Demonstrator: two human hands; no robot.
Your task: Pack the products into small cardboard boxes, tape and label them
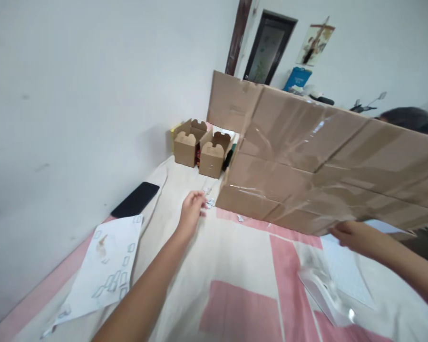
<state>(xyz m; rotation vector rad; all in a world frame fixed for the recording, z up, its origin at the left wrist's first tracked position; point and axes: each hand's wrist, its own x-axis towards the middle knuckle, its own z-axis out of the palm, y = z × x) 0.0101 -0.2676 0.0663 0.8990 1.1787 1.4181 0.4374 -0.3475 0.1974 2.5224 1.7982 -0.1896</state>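
Observation:
A large brown cardboard panel [288, 166], patched with clear tape, stands tilted across the right side. My right hand [345, 233] is closed at its lower edge, with the fingertips partly hidden. Small crumpled whitish scraps [210, 203] lie by the panel's left bottom corner. Over them is my left hand [192, 206], its fingers bent together with a scrap at the tips. Another small scrap [240, 218] rests along the panel's bottom edge.
Two open cardboard boxes [211, 161] stand by the wall. On the left are a black phone [136, 199] and a marked paper sheet [110, 266]. A white plastic object [321, 294] sits on the pink-and-white cloth [242, 308]. A person's head [406, 118] shows behind the panel.

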